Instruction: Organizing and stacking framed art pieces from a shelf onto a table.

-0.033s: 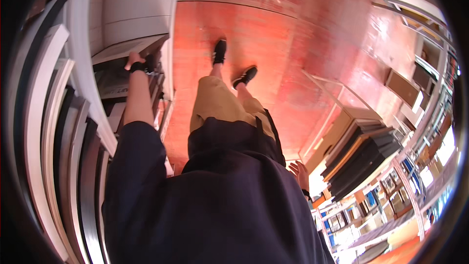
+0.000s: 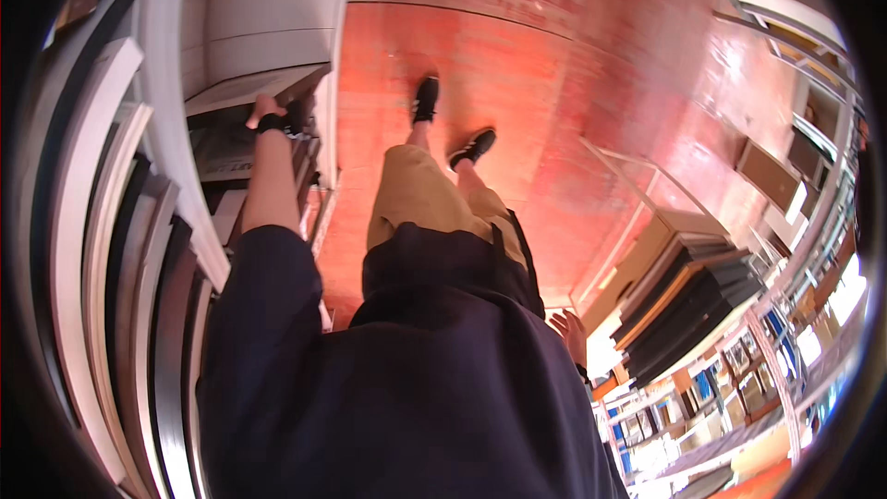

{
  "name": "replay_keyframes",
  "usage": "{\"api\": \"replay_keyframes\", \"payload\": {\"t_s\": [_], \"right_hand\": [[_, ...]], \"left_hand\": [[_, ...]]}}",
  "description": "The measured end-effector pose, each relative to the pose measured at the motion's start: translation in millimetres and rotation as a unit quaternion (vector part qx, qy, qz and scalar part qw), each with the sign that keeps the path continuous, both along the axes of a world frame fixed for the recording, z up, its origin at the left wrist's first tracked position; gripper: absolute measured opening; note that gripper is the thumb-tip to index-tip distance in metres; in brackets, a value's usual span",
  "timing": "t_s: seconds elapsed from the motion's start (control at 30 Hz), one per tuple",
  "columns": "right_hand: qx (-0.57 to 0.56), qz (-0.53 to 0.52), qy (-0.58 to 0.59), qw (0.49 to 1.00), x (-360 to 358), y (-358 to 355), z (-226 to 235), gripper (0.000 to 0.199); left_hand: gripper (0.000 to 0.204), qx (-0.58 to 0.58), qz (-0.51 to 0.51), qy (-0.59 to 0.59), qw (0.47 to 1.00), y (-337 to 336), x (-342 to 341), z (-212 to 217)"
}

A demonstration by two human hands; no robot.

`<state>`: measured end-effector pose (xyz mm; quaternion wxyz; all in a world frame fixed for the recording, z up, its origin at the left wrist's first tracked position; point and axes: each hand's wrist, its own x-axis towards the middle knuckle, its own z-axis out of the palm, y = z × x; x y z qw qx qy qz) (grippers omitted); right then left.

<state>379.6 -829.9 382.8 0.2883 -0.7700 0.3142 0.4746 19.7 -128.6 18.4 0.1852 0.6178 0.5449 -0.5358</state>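
My left hand (image 2: 263, 111), with a dark band at the wrist, reaches forward to a stack of flat boxes or panels in the white shelf unit. It is at the edge of a pale flat panel (image 2: 245, 91), just above a dark flat box (image 2: 222, 148) with pale lettering. Its fingers are mostly hidden, so I cannot tell whether it grips the panel. Low at my right side hangs my right hand (image 2: 570, 325), its fingers apart and holding nothing. Closest to it is a stack of dark and brown flat boards (image 2: 688, 305).
Several tall boards and frames (image 2: 88, 212) stand on edge along the left. White shelf uprights (image 2: 166, 65) rise beside them. The floor (image 2: 517, 83) is worn red. At the right are a brown panel (image 2: 767, 171) and racks (image 2: 776, 370) filled with goods.
The whole view has shifted slightly, with the shelf, my feet and my left hand a little farther right in the picture. Both hands keep nearly the same pose.
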Motion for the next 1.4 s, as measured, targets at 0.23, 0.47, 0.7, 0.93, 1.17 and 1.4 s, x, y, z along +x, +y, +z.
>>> {"api": "replay_keyframes", "payload": {"t_s": [0.23, 0.47, 0.7, 0.93, 1.17, 1.4], "right_hand": [[-0.018, 0.019, 0.04, 0.999, -11, -1, -5, 0.039], [0.032, 0.125, 0.028, 0.991, -9, -10, -9, 0.039], [-0.031, -0.017, 0.017, 0.999, 0, -5, 0, 0.038], [-0.019, 0.014, 0.016, 1.0, 17, 9, -4, 0.038], [-0.002, 0.016, 0.014, 1.0, 21, 8, -7, 0.038], [-0.012, 0.04, 0.032, 0.999, 25, 18, -7, 0.038]], "left_hand": [[0.042, 0.064, 0.049, 0.061, 0.995, -13, 60, 63], [0.055, 0.069, -0.029, 0.075, 0.994, 19, 58, 35], [0.05, -0.159, 0.056, 0.159, 0.973, 69, 9, -121], [0.044, -0.078, 0.216, 0.078, 0.97, 90, -25, -146], [0.037, 0.184, 0.18, -0.144, 0.955, 90, -26, -101], [0.045, 0.177, 0.097, -0.12, 0.972, 100, -9, -102]]}}
